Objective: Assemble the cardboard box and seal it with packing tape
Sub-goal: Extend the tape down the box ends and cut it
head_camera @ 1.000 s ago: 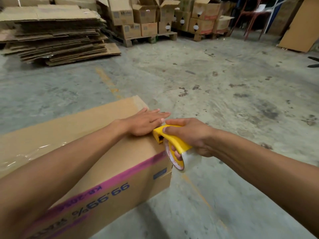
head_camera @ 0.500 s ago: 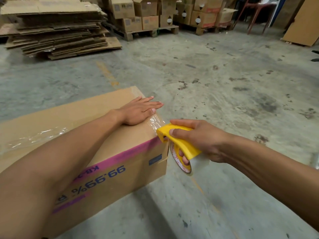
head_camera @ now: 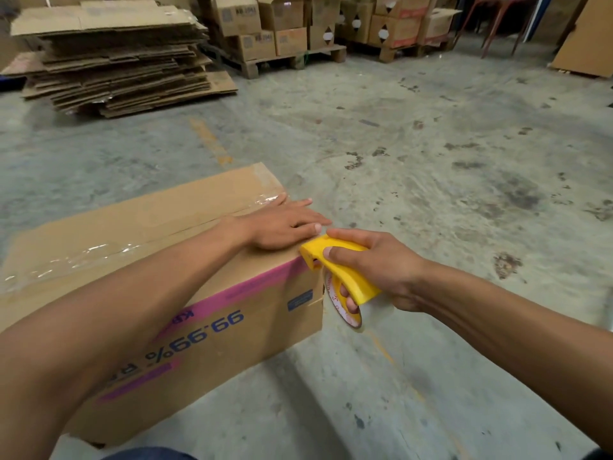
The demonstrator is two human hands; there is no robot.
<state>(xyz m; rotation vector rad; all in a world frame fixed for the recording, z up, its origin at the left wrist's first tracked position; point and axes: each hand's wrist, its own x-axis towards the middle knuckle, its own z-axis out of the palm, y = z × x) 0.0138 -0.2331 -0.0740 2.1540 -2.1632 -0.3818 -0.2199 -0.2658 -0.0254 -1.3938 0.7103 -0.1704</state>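
- Cardboard box point(head_camera: 172, 293) lies on the concrete floor point(head_camera: 431, 161) just in front of you. I judge it light and probably empty, stiff at the edges but soft in the middle of the flaps, so press near the seam and not too hard.
- Your left hand point(head_camera: 282, 224) rests flat on the top at the far end, fingers straight, holding the clear tape point(head_camera: 83, 257) down.
- Your right hand point(head_camera: 378, 267) grips the yellow tape dispenser point(head_camera: 345, 270), fingers curled round it, with its nose touching the top corner of the box. The smooth plastic may slip, so hold it firmly.
- On the side you can read "99.99%" upside down, under a pink stripe point(head_camera: 258, 287). The other letters are too blurred.
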